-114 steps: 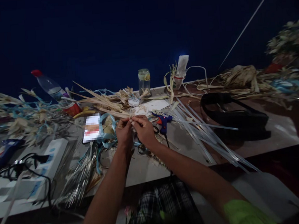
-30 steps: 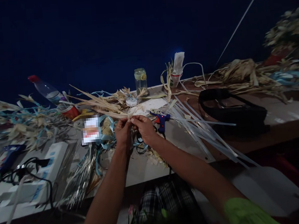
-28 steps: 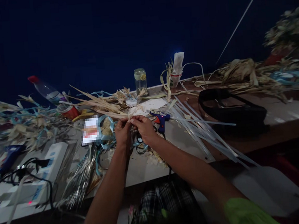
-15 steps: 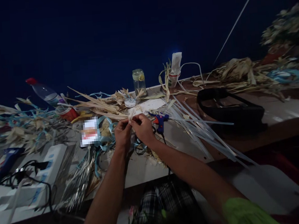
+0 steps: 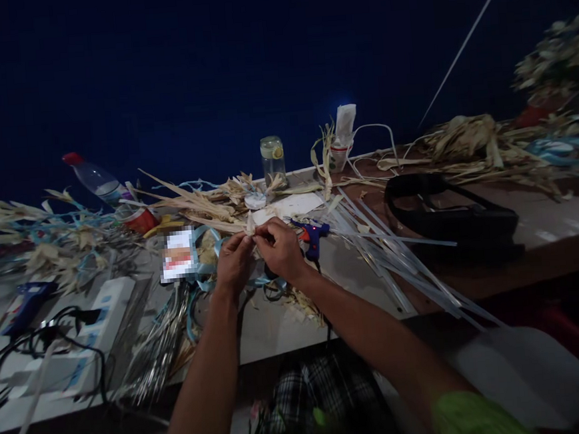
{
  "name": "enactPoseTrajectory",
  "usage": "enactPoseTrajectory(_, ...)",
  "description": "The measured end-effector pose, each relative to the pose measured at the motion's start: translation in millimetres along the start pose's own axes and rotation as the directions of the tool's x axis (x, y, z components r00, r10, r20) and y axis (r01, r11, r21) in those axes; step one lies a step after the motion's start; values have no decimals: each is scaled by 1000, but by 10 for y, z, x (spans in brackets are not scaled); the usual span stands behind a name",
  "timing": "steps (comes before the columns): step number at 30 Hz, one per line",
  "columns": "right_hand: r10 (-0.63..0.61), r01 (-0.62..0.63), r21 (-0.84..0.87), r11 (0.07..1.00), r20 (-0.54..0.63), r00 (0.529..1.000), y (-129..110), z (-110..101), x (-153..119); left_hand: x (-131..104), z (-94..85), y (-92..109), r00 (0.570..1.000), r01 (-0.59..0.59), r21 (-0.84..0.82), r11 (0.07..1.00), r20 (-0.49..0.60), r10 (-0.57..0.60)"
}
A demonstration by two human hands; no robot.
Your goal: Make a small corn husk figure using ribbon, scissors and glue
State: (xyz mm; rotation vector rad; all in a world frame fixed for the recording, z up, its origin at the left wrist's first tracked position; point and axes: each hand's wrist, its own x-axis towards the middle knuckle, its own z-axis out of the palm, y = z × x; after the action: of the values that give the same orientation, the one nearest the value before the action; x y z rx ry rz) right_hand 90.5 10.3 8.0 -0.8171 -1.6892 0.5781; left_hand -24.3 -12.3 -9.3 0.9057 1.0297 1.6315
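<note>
Between the fingertips of both hands is a small pale piece of husk (image 5: 250, 223), standing upright. My left hand (image 5: 235, 261) pinches it from the left, fingers closed. From the right, my right hand (image 5: 279, 250) grips the same piece, its thumb and fingers pressed together. Just right of my right hand lies a blue glue gun (image 5: 313, 236) with a small red light. Behind the hands is a white sheet (image 5: 291, 206). A phone (image 5: 177, 254) with a blurred screen lies left of my left hand, beside light blue ribbon (image 5: 208, 285).
Clear glue sticks (image 5: 398, 262) spread to the right, near a black strapped object (image 5: 452, 214). A jar (image 5: 272, 161), a paper cup (image 5: 339, 154) and a tilted bottle (image 5: 97, 180) stand behind. At left are wires (image 5: 154, 351), a power strip (image 5: 100, 325) and dried husks (image 5: 78, 240).
The whole view has shifted slightly, so the table's objects appear a little further right. The pale piece between my fingers looks smaller and more upright. Both hands remain close together.
</note>
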Motion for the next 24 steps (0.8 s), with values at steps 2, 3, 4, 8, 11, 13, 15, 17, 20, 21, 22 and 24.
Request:
enactPoseTrajectory(2,-14,14,-20,1000,-7,1000,6,-7,-4,2,-14,-16,1000,-23,24,999,-8,24)
enactPoseTrajectory(3,-21,21,-29,999,-5,1000,8,-8,-6,2,-18,-25,999,-33,34,999,-11,33)
enactPoseTrajectory(4,-30,30,-35,999,0,1000,11,-8,-10,4,-22,-34,999,-42,44,998,-13,42)
enactPoseTrajectory(8,-31,32,-1,1000,34,999,21,11,-19,26,-44,-63,998,-64,55,996,-24,66)
enactPoseTrajectory(11,12,-21,102,995,90,996,25,25,-13,47,-56,-62,992,-87,89,992,-80,94)
enactPoseTrajectory(13,77,-94,167,982,104,992,27,18,3,56,-54,-54,983,-127,163,978,-109,145)
enactPoseTrajectory(15,164,-172,194,966,57,985,32,-12,35,61,-50,-45,971,-173,225,959,-127,205)
enactPoseTrajectory(17,273,-264,234,936,-7,962,39,-64,85,65,-47,-33,955,-203,257,945,-159,249)
enactPoseTrajectory(20,474,-471,419,776,105,874,45,-145,162,61,-38,-6,929,-229,283,931,-221,296)
enactPoseTrajectory(21,502,-533,466,707,200,841,40,-162,178,55,-31,4,925,-234,289,928,-226,304)
enactPoseTrajectory(22,506,-578,491,652,286,814,32,-172,187,49,-22,14,924,-239,290,927,-226,309)
enactPoseTrajectory(24,469,-614,492,617,397,789,3,-166,182,35,-3,26,932,-233,304,924,-202,301)
